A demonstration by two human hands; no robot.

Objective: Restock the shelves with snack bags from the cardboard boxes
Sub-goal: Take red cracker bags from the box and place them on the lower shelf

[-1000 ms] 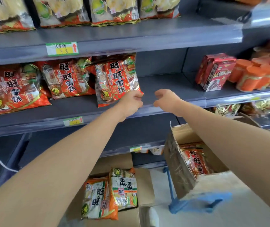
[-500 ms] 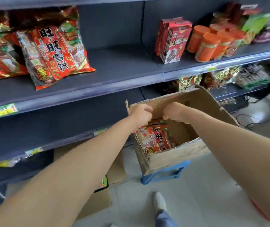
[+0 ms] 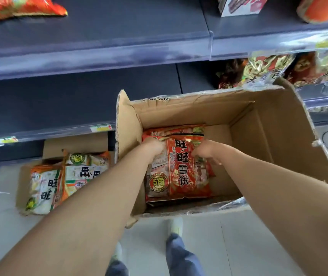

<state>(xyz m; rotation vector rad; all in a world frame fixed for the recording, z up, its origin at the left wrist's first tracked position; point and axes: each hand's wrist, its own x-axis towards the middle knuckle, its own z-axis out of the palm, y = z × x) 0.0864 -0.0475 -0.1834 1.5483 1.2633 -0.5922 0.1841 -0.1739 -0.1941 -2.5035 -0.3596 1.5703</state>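
Note:
An open cardboard box (image 3: 268, 136) stands in front of me with red snack bags (image 3: 181, 176) stacked inside at its left. My left hand (image 3: 155, 146) grips the top bag's upper left edge. My right hand (image 3: 205, 149) grips its upper right edge. Both hands are down inside the box. A red snack bag (image 3: 19, 6) lies on the grey shelf (image 3: 119, 32) at the top left.
A second, flatter cardboard box (image 3: 73, 141) on the floor at the left holds orange-and-white snack bags (image 3: 65, 178). Orange tubs (image 3: 322, 8) and a red carton (image 3: 240, 5) sit on the shelf's right. Gold-and-red bags (image 3: 268, 68) fill the lower right shelf. My shoes show below.
My hands dropped from the shelf edge into the cardboard box and closed on the top red bag. My view tilted down from the shelves to the box.

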